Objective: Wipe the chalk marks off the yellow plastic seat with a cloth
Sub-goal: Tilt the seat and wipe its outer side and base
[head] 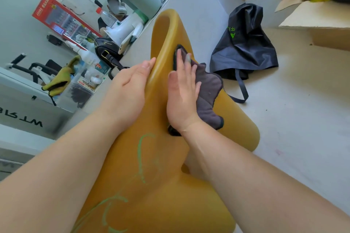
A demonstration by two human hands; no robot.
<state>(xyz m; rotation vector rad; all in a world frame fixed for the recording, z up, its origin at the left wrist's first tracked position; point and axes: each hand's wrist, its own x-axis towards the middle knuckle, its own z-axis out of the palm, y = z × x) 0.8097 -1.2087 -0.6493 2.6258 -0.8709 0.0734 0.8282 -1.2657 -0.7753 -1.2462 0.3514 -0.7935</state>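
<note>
The seat (180, 195) lies long and yellow in front of the person, between both arms. The right hand (180, 92) is flat, fingers straight, and presses the dark cloth (208, 92) down on the far half of the seat. The left hand (128, 83) is open too, and its fingers lean on the seat's raised left edge, I think to keep it from sliding.

The yellow around the cloth looks clean, so that part seems done. The job is not finished, though. Green chalk marks (141, 154) curl over the near half, close to the person's body, and more green lines run lower down beside the left arm. I would say about half is left.

The cloth has to come toward the body to reach them, and nothing on the seat blocks that path. The left arm lies close to the lower lines and may need to shift. On the right the seat curves down to open floor (293, 119). A black bag (244, 47) lies near the far right edge, apart from the cloth.
</note>
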